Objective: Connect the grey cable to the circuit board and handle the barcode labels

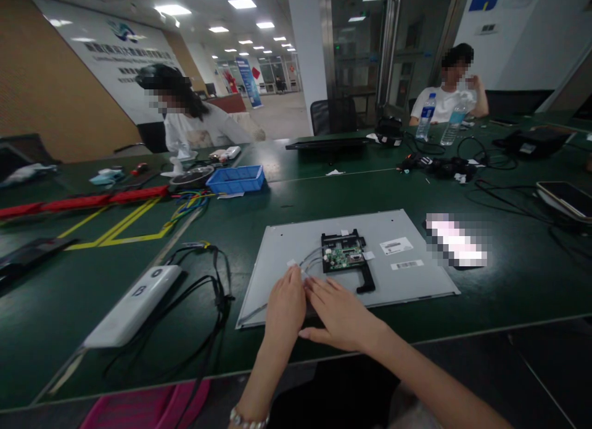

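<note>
A flat grey display panel (pixel 430 281) lies on the table in front of me. Fixed on it is a black bracket (pixel 366 280) with a green circuit board (pixel 340 256), from which thin grey cables (pixel 313 255) run toward my hands. My left hand (pixel 285 302) rests on the panel's left half, fingers bunched beside a small piece of white tape (pixel 292 264); what they grip, if anything, is hidden. Right beside it, my right hand (pixel 340 312) lies with fingers stretched out and thumb apart, fingertips on the panel near the left hand.
A white power bank (pixel 134 306) with black cables (pixel 217 293) is at the left. Farther back are a blue tray (pixel 237 179) and a dark flat screen (pixel 328 143). A phone (pixel 456 239) lies right of the panel. Two people sit across the table.
</note>
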Demonstrator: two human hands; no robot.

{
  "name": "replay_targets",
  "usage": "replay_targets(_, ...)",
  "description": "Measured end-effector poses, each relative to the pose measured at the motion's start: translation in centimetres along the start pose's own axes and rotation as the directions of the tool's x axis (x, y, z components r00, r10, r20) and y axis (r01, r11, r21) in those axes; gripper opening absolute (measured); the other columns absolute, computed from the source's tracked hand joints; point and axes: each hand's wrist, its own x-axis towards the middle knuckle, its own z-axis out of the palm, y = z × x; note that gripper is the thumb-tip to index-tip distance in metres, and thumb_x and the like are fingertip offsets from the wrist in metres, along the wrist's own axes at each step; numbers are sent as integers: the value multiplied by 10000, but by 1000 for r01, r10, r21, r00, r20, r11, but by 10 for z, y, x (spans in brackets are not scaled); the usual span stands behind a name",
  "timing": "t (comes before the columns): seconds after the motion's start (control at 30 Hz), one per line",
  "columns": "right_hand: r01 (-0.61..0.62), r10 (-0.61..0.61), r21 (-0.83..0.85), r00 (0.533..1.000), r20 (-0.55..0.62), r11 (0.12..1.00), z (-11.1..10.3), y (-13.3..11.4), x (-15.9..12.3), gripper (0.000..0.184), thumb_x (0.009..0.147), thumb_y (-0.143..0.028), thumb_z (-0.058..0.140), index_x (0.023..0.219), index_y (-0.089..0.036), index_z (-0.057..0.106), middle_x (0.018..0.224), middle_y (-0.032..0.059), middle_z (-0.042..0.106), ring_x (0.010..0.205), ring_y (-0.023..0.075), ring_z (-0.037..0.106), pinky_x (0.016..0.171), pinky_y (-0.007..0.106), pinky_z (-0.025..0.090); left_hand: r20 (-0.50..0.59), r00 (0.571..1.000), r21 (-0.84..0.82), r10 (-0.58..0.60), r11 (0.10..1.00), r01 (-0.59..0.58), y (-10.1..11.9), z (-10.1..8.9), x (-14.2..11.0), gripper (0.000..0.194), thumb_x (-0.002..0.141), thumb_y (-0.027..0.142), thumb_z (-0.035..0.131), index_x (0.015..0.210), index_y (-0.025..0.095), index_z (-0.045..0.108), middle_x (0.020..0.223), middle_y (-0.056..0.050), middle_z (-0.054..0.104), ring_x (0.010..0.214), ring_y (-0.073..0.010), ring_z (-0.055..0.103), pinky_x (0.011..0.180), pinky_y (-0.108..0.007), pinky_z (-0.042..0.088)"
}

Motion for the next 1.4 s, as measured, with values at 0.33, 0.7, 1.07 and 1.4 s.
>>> replay_targets(0.33, -60, 60, 11, 998, -1, 998, 6, -14, -8, 815, 856, -618, 372, 1427, -51, 239, 1483, 194, 209, 1368, 308, 201, 1113, 485, 161, -18, 999, 43, -45, 998, 46, 2, -6, 15, 317, 900, 209, 381, 1178, 81, 462, 1118, -191, 616, 1020, -262, 602, 851, -369, 447)
replay_targets(0.7, 94, -96, 66, 995, 38, 993, -62, 17, -2, 362, 896, -374, 467, 1176, -171, 572, 1194, 101, 607, 1097, 222, 553, 942, 372, 423, -94, 991, -102, -95, 991, 86, -4, 0, 8, 339, 882, 252, 433, 1197, 128, 446, 1121, -154, 619, 1058, -270, 582, 909, -419, 427)
replay_targets(1.07, -399, 440, 188, 844, -308, 897, -88, 163, -23, 184, 804, -178, 498, 883, -161, 664, 887, 55, 670, 813, 166, 609, 748, 316, 464, -349, 936, -291, -51, 955, -57, -2, -14, 8, 199, 877, 259, 452, 1057, 191, 505, 1212, -127, 495, 1153, -260, 481, 985, -448, 392)
replay_targets(1.4, -348, 367, 130, 915, -169, 928, -88, 145, -24, 185, 796, -302, 589, 927, -196, 663, 1008, 62, 596, 1002, 206, 542, 858, 381, 440, -188, 955, -106, 230, 962, -252, 4, -19, 0, 240, 837, 309, 523, 1047, 207, 579, 1122, -106, 598, 1065, -261, 543, 905, -427, 443)
